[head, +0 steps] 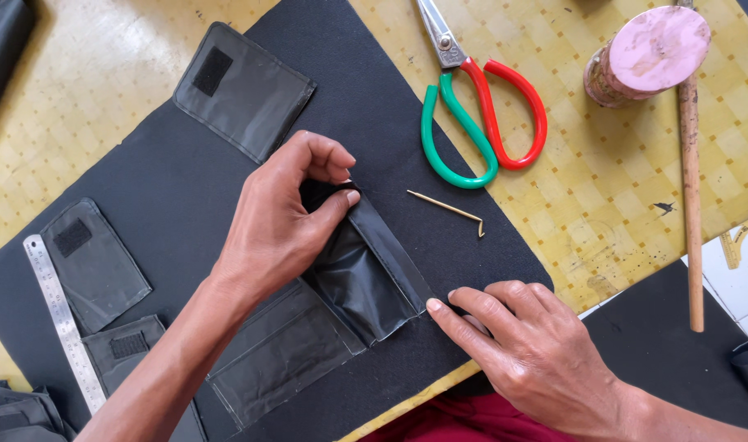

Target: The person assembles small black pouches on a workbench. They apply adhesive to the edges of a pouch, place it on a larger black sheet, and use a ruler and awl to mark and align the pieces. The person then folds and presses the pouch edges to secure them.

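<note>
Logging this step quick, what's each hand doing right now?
Left hand: pinching the top of the folded black pouch piece.
Right hand: holding nothing, fingertips pressing the piece's lower corner.

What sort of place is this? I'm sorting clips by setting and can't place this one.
Probably a small craft or leather-goods workbench. The left hand and right hand fold a black pouch piece on a black mat, with scissors, a steel ruler and a mallet nearby.

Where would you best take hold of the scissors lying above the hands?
Probably by the loops: the scissors lie flat on the black mat, red and green handles toward the person, blades pointing away. Coming from the near side, fingers slip into the loops; nothing covers them.
</note>
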